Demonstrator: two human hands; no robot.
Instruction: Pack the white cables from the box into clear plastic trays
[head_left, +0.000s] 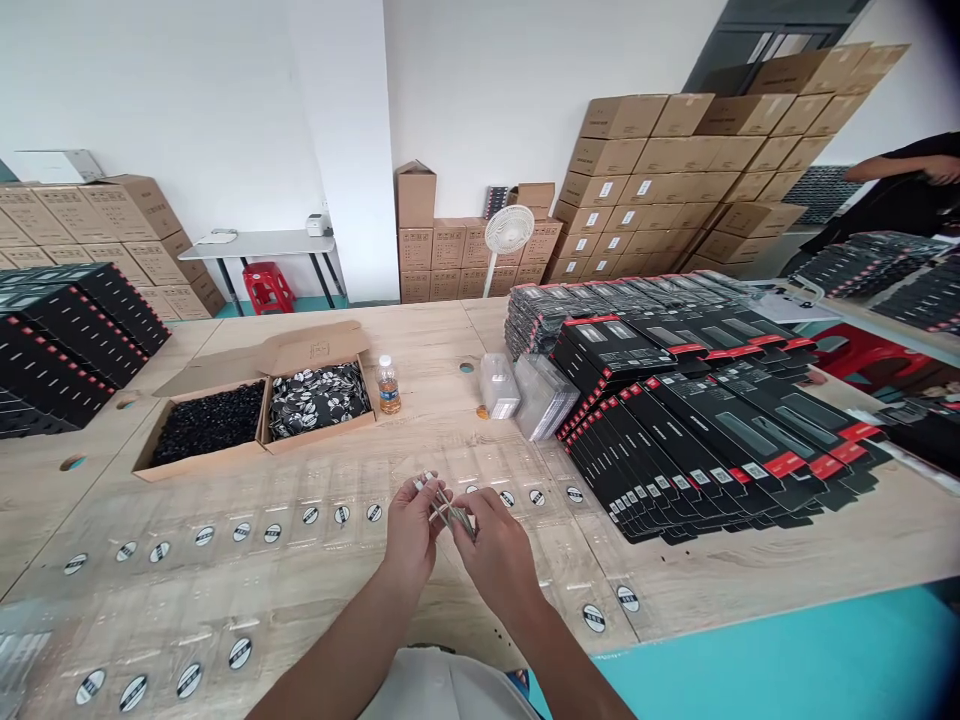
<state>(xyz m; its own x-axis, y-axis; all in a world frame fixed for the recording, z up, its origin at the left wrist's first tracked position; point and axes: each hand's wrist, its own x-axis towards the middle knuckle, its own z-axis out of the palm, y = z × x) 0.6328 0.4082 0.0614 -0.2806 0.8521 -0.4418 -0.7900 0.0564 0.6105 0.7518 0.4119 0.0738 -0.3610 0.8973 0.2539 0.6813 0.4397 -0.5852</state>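
Holding the slim silver strips (452, 514) clamped between your left hand (410, 532) and right hand (496, 562); both grips are closed; their long axis slants down toward your right hand; they sit above the wooden table (750, 585).

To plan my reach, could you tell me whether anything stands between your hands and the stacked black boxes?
Nothing stands there: between the right hand and black boxes, only flat round stickers lie on the table.
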